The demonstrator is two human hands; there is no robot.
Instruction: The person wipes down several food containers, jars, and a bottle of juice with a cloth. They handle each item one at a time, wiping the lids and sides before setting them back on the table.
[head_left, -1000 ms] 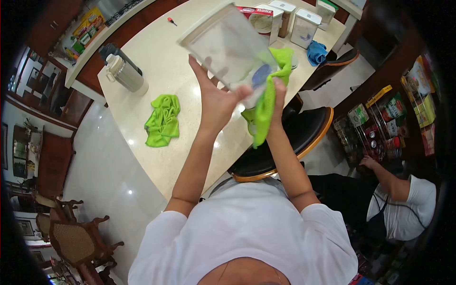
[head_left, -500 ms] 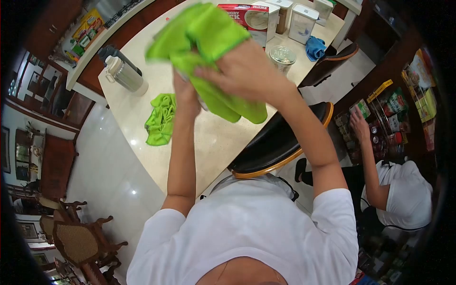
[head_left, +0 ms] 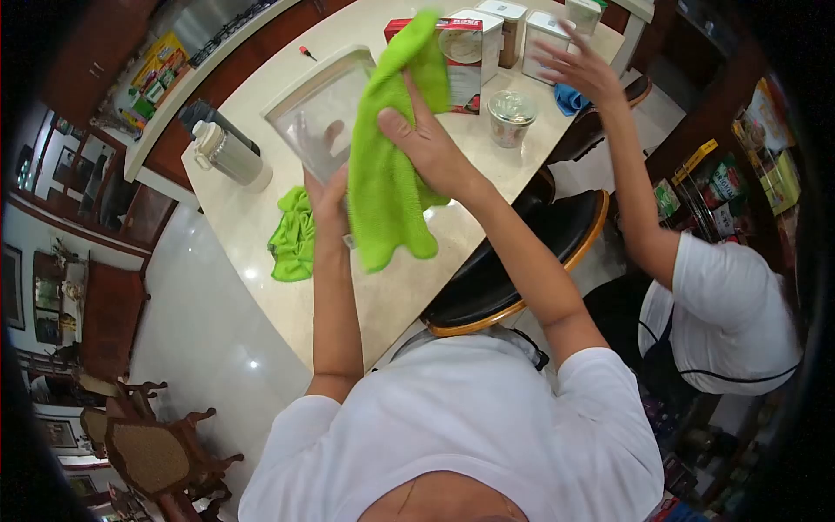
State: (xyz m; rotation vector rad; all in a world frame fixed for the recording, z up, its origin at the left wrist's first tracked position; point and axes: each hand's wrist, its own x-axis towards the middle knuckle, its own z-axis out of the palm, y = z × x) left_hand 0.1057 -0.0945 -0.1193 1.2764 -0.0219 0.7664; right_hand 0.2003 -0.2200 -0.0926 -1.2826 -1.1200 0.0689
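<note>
My left hand grips a clear, box-shaped plastic container from below, with some fingers showing through its wall. My right hand is closed on a bright green cloth, thumb on top, at the container's right side. The cloth hangs down past my left wrist and hides part of the container. On the table, left of my left forearm, lies a second crumpled green cloth.
A pale bottle stands at the table's left edge. Beyond my right hand are a red box, a lidded clear cup, white-lidded containers and a blue cloth. A co-worker's hand reaches in from the right, above a black chair.
The green cloth has swung down and right, uncovering the clear container in my left hand. The co-worker's hand has moved from the shelf rack to above the table's far right end.
</note>
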